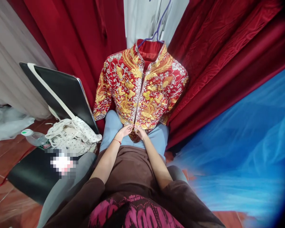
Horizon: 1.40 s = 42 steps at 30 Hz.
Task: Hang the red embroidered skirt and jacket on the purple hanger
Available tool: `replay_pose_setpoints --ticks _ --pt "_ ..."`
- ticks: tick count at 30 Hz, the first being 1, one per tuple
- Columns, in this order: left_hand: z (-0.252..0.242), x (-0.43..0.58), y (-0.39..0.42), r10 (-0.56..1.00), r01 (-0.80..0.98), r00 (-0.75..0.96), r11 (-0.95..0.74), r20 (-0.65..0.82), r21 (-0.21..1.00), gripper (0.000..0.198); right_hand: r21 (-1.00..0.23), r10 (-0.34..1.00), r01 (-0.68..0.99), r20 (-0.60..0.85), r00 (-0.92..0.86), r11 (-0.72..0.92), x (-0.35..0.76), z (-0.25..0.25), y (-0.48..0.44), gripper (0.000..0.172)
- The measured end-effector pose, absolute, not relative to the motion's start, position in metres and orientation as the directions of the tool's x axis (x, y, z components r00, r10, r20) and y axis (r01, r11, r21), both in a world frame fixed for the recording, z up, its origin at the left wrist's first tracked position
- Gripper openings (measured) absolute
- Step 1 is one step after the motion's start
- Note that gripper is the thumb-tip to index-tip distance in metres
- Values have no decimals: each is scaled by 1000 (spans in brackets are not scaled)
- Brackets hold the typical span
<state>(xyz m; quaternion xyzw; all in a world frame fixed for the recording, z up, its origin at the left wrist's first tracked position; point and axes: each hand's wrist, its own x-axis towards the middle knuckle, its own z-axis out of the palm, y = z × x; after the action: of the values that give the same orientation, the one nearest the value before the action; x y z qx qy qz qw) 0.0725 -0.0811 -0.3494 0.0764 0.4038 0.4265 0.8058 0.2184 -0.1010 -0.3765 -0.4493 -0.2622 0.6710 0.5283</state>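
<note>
A red jacket (150, 91) with gold and silver embroidery hangs upright in front of me on a purple hanger (158, 30). Its front edges meet low down, while a dark gap shows higher up between them. My left hand (126, 130), below a red bracelet (118, 141), pinches the bottom of the front opening. Close beside it, my right hand (140, 131) has its fingers closed on the other front edge at the hem. The fingertips nearly touch, and any small fastener between them is too small to make out. Below the hands, part of the hem lies over light-blue cloth (154, 139) across my lap.
To my left stands a black chair (59, 88) holding a polka-dot cloth bag (71, 134) and a plastic bottle (34, 136). Red curtains (85, 38) hang behind the jacket. Blue tulle (242, 148) spreads over the tiled floor on my right.
</note>
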Motion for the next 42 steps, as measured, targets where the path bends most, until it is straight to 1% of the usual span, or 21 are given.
replay_pose_setpoints --ticks 7,11,15,19,24,27,33,37,42 --pt "-347 77 -83 787 -632 241 571 -568 524 19 -852 951 -438 -308 -18 -285 218 -376 -102 44" --pt "-345 77 -84 792 -623 239 569 -562 536 15 -869 955 -418 -297 14 -264 218 -376 -103 44" --pt "-347 75 -84 784 -597 257 589 -565 545 11 -876 952 -400 -304 22 -271 218 -376 -104 41" --pt "-348 74 -84 778 -567 273 605 -565 559 8 -873 951 -402 -307 14 -276 217 -378 -103 41" --pt "-348 76 -84 804 -563 266 578 -532 591 10 -864 953 -416 -300 -27 -284 216 -380 -101 43" --pt "-348 76 -84 820 -568 253 556 -514 607 14 -860 951 -416 -306 -46 -297 216 -380 -101 41" --pt "-351 76 -84 839 -559 252 532 -481 636 14 -865 948 -396 -315 -51 -309 217 -378 -102 34" --pt "-354 77 -84 855 -553 240 510 -461 659 10 -869 946 -381 -316 -68 -317 217 -378 -102 30" --pt "-359 76 -84 865 -548 243 497 -440 673 6 -869 943 -369 -318 -95 -330 218 -378 -101 28"
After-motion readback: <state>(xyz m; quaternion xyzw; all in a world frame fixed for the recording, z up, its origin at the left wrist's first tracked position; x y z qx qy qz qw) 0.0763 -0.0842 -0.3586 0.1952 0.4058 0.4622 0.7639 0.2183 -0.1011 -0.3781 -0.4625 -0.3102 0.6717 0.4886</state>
